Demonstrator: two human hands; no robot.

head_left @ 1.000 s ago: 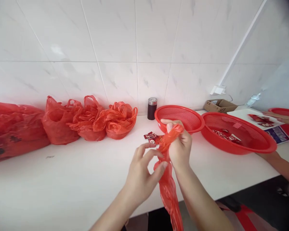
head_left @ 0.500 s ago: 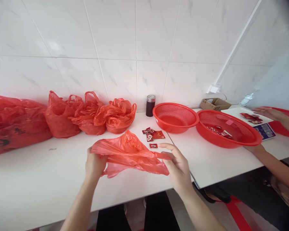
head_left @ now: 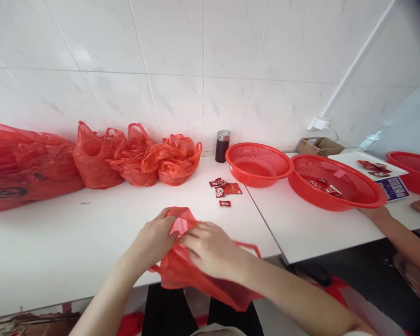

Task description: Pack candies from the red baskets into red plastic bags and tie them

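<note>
Both of my hands grip a thin red plastic bag (head_left: pixel 182 275) at the near edge of the white table (head_left: pixel 91 233). My left hand (head_left: pixel 154 240) pinches the bag's upper left rim, fingers closed on the plastic. Meeting it from the right, my right hand (head_left: pixel 210 247) lies over the bag's top with fingers curled onto it. The bag's lower part hangs over the table edge towards my lap. A handle loop (head_left: pixel 248 246) sticks out to the right.
Several small red sachets (head_left: pixel 224 188) lie past my hands. Filled red bags (head_left: pixel 136 156) line the wall at left. A dark jar (head_left: pixel 221 146), two red baskets (head_left: pixel 258 164) (head_left: pixel 336 186) and a cardboard box (head_left: pixel 318 145) stand at right. Another person's arm (head_left: pixel 399 233) rests beside the far basket.
The bag was stretched wide between my hands above the table; now my hands have come together and drawn it down to the near edge, bunched.
</note>
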